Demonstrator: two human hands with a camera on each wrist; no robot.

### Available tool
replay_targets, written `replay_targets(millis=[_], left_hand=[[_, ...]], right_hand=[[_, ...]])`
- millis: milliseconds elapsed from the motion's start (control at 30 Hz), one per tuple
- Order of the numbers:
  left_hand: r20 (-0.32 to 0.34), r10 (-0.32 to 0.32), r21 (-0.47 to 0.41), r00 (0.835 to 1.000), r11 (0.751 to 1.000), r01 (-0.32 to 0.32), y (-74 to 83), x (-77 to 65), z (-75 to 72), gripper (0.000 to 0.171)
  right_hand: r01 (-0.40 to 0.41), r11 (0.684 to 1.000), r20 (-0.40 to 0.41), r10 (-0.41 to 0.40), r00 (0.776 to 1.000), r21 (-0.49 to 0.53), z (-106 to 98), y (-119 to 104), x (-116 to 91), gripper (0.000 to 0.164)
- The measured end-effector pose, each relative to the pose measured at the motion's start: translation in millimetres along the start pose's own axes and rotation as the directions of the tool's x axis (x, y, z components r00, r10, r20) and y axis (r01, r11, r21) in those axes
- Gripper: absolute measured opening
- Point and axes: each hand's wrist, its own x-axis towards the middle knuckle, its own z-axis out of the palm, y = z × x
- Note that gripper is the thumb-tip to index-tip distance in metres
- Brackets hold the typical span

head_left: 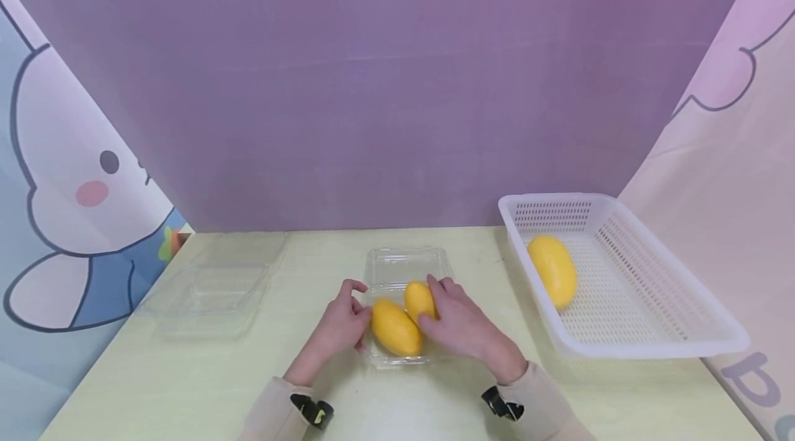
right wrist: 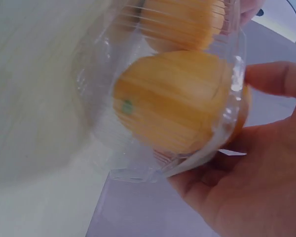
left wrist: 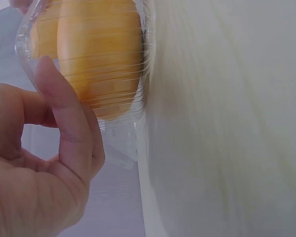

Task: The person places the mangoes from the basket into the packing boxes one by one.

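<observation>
Yellow oval fruit (head_left: 419,299) is clasped by the right hand (head_left: 462,322) within a clear plastic clamshell box (head_left: 406,266), beside another yellow oval fruit (head_left: 396,329); the left hand (head_left: 340,324) touches the box, its grip unclear.

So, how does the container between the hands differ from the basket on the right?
The container is transparent; the basket is white with perforated walls. The basket is larger than the container. The container has two yellow fruits inside; the basket, one fruit. Both are open on top.
</observation>
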Motion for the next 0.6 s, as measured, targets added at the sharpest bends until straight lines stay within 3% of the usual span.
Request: replay_targets(millis=[333, 600], left_hand=[[-0.003, 0.014, -0.005, 1.000, 1.000, -0.014, -0.6, 0.3, 0.0, 0.041], [-0.002, 0.011, -0.012, 1.000, 1.000, -0.011, -0.3, 0.1, 0.0, 0.039]], right_hand=[[0.063, 0.997, -0.102, -0.068, 0.992, -0.052, 3.5, 1.9, 1.6, 0.052], [0.070, 0.988, -0.127, -0.088, 0.988, -0.140, 7.4, -0.7, 1.6, 0.053]])
